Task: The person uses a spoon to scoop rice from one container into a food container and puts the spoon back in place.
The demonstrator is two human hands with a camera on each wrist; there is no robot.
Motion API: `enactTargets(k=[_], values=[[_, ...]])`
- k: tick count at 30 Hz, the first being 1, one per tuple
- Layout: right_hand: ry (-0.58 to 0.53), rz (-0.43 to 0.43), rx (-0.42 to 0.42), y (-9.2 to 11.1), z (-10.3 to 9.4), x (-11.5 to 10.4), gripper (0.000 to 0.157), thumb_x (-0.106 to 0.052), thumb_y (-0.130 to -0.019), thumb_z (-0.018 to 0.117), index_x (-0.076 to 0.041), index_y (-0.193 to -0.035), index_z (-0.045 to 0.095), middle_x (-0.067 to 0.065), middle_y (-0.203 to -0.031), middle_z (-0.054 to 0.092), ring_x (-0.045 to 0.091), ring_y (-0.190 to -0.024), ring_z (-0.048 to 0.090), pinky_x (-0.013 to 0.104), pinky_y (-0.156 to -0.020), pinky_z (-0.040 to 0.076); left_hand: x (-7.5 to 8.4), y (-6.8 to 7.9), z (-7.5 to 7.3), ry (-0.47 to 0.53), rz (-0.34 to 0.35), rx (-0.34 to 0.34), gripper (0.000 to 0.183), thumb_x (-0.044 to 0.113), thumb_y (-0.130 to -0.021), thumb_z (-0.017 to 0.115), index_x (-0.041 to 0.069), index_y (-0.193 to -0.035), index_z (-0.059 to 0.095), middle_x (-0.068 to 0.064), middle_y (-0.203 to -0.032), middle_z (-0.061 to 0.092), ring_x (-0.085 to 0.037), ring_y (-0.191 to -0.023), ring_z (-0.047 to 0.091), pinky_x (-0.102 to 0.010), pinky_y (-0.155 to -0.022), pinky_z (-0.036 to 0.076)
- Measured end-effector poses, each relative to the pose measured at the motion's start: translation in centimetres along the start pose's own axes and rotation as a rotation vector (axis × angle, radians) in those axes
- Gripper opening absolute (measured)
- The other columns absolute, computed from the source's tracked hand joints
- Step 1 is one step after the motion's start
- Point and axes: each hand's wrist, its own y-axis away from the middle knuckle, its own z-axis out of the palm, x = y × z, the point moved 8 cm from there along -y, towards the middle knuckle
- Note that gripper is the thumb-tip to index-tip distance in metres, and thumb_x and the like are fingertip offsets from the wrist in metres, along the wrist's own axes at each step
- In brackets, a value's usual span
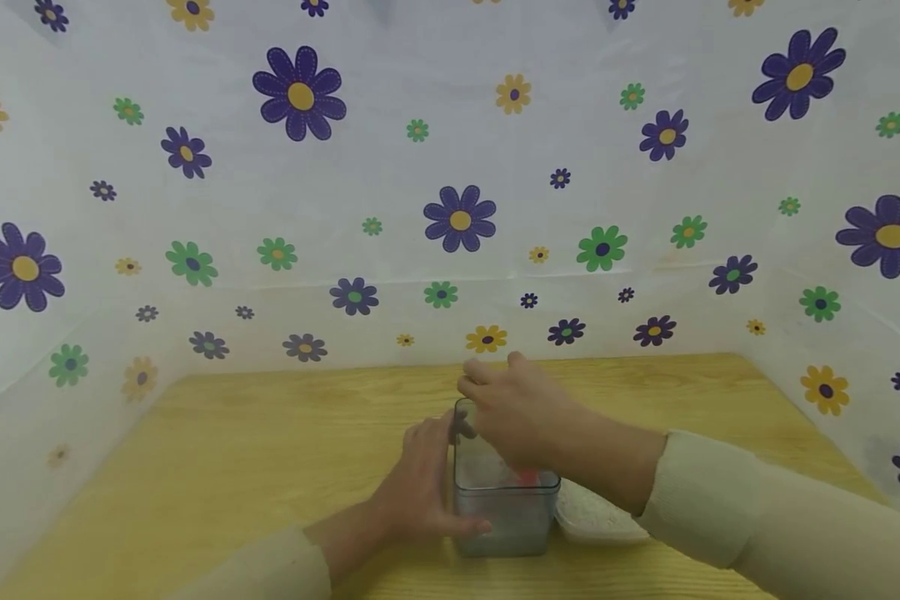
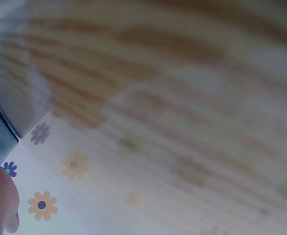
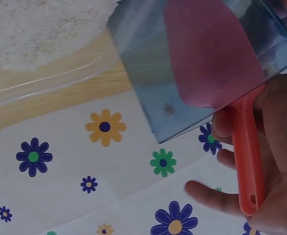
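Note:
A tall clear plastic container (image 1: 504, 527) stands on the wooden table in the head view. My left hand (image 1: 418, 479) holds it at the left, with the thumb across its front and the fingers along its side. Over its open top is my right hand (image 1: 528, 417), gripping a red scoop (image 3: 248, 156) by the handle. In the right wrist view the scoop's broad blade shows through the container's wall, inside it. The handle lies against the palm, with some fingers held away from it. The left wrist view is mostly blurred and shows only part of the container (image 2: 6, 112).
Right of the container sits a shallow clear tub (image 1: 607, 533) with white grains that look like rice (image 3: 45, 34), partly behind my right forearm. A white sheet with printed flowers (image 1: 375, 183) surrounds the wooden table (image 1: 270, 450) at the back and sides.

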Motion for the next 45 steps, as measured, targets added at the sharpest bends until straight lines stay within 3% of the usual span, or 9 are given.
enactTargets(k=[4, 8, 12, 16, 20, 23, 29, 45], values=[[0.014, 0.068, -0.157, -0.5, 0.1, -0.4, 0.025, -0.034, -0.083, 0.065, -0.026, -0.106, 0.07, -0.002, -0.121, 0.052, 0.017, -0.115, 0.042, 0.039, -0.062, 0.054, 0.0, 0.0, 0.0, 0.007, 0.01, -0.003, 0.11, 0.079, -0.059, 0.061, 0.027, -0.145, 0.017, 0.012, -0.127, 0.045, -0.012, -0.111, 0.042, -0.046, -0.098, 0.028], [0.0, 0.095, -0.3, -0.3, 1.1, -1.3, 0.043, -0.037, -0.081, 0.069, -0.035, -0.122, 0.061, -0.001, -0.145, 0.039, 0.025, -0.134, 0.034, 0.044, -0.059, 0.055, -0.1, 0.2, 0.0, 0.001, 0.01, -0.007, 0.111, 0.08, -0.061, 0.06, 0.024, -0.147, 0.017, 0.01, -0.133, 0.043, -0.012, -0.116, 0.041, -0.046, -0.098, 0.029], [-0.209, 0.177, -0.344, 0.3, 2.7, -1.3, 0.049, -0.037, -0.078, 0.072, -0.029, -0.125, 0.06, 0.001, -0.153, 0.027, 0.032, -0.138, 0.029, 0.039, -0.061, 0.056, 0.0, 0.3, 0.1, -0.019, 0.012, -0.007, 0.112, 0.08, -0.061, 0.06, 0.019, -0.146, 0.02, 0.005, -0.13, 0.046, -0.013, -0.115, 0.042, -0.044, -0.097, 0.029], [-0.515, 0.3, -0.294, 1.0, 4.1, -0.6, 0.033, -0.038, -0.077, 0.072, -0.015, -0.1, 0.072, 0.009, -0.152, 0.028, 0.041, -0.135, 0.03, 0.038, -0.073, 0.055, 0.1, 0.2, 0.0, -0.017, 0.02, 0.005, 0.109, 0.078, -0.06, 0.063, 0.017, -0.142, 0.025, 0.005, -0.121, 0.049, -0.013, -0.109, 0.044, -0.042, -0.095, 0.03], [-0.67, 0.37, -0.229, 1.2, 4.8, -0.2, 0.022, -0.032, -0.077, 0.069, -0.011, -0.072, 0.07, 0.012, -0.15, 0.033, 0.045, -0.13, 0.037, 0.043, -0.077, 0.053, 0.2, 0.2, 0.0, -0.014, 0.019, 0.012, 0.109, 0.077, -0.06, 0.063, 0.018, -0.143, 0.024, 0.003, -0.12, 0.05, -0.014, -0.108, 0.045, -0.042, -0.095, 0.03], [-0.695, 0.406, -0.185, 1.3, 5.0, 0.0, 0.024, -0.033, -0.074, 0.069, -0.013, -0.061, 0.063, 0.012, -0.146, 0.038, 0.041, -0.123, 0.044, 0.041, -0.075, 0.054, 0.2, 0.1, 0.1, 0.005, 0.022, 0.016, 0.108, 0.077, -0.06, 0.064, 0.019, -0.143, 0.024, 0.003, -0.12, 0.05, -0.013, -0.108, 0.044, -0.042, -0.095, 0.03], [-0.699, 0.427, -0.092, 1.3, 4.6, 0.3, 0.031, -0.036, -0.073, 0.071, -0.012, -0.056, 0.06, 0.013, -0.135, 0.048, 0.033, -0.112, 0.051, 0.037, -0.069, 0.054, 0.3, 0.0, -0.2, 0.004, 0.014, 0.007, 0.104, 0.078, -0.06, 0.063, 0.022, -0.141, 0.027, 0.004, -0.124, 0.049, -0.013, -0.11, 0.043, -0.042, -0.095, 0.03], [-0.747, 0.453, -0.011, 1.5, 4.6, 0.7, 0.039, -0.034, -0.074, 0.066, -0.015, -0.044, 0.05, 0.01, -0.126, 0.055, 0.028, -0.106, 0.054, 0.034, -0.061, 0.052, 0.2, -0.1, -0.1, -0.005, 0.02, -0.006, 0.103, 0.068, -0.06, 0.07, 0.022, -0.141, 0.027, 0.006, -0.124, 0.047, -0.014, -0.111, 0.043, -0.04, -0.093, 0.03]])
